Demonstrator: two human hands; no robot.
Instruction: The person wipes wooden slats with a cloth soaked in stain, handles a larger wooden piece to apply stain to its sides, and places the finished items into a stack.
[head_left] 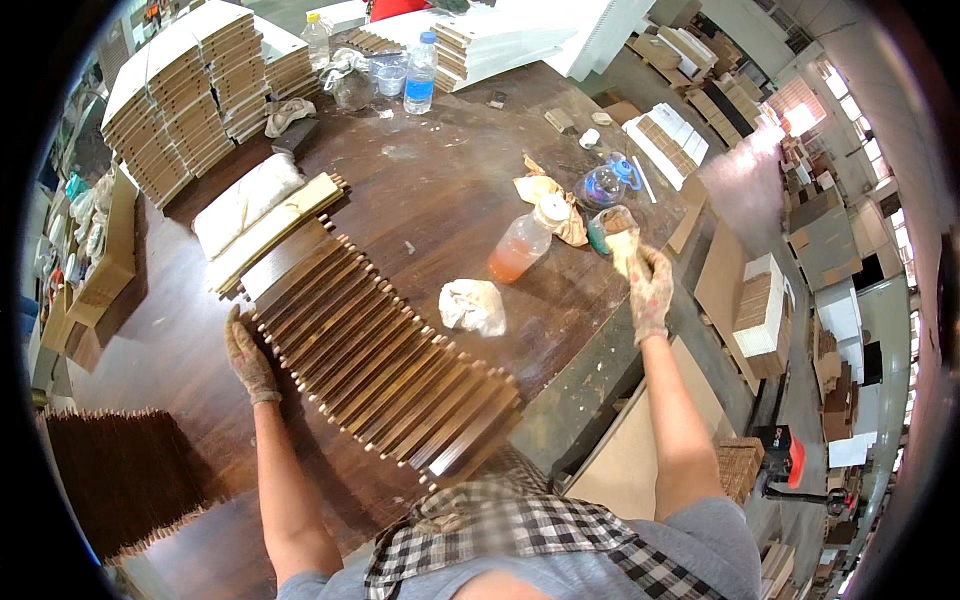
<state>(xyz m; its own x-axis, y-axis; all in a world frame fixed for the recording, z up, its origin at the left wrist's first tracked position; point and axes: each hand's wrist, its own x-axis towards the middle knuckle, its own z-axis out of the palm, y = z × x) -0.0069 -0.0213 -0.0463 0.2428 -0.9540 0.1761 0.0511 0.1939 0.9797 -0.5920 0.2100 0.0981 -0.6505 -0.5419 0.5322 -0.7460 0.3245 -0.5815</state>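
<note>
A row of dark brown wooden slats [370, 340] with pale dowel pins at the ends lies side by side on the brown table [420, 180]. My left hand [250, 358], in a stained glove, has its fingers stretched out along the row's left edge. At the right table edge, my gloved right hand [650, 288] is closed around a pale yellowish thing [622, 248] with a brownish end; its kind is not clear. Beside it are a clear bottle of orange liquid [517, 245], crumpled brown paper [570, 220] and a blue-handled bottle [603, 186]. A white crumpled cloth [473, 307] lies nearer the slats.
Tall stacks of pale boards [180, 95] stand at the far left, near a water bottle [420, 75]. A white bundle [247, 203] rests beyond the slats. More dark slats [125, 480] are piled at lower left. Cardboard sheets [720, 290] lean at right, near a red pallet jack [795, 460].
</note>
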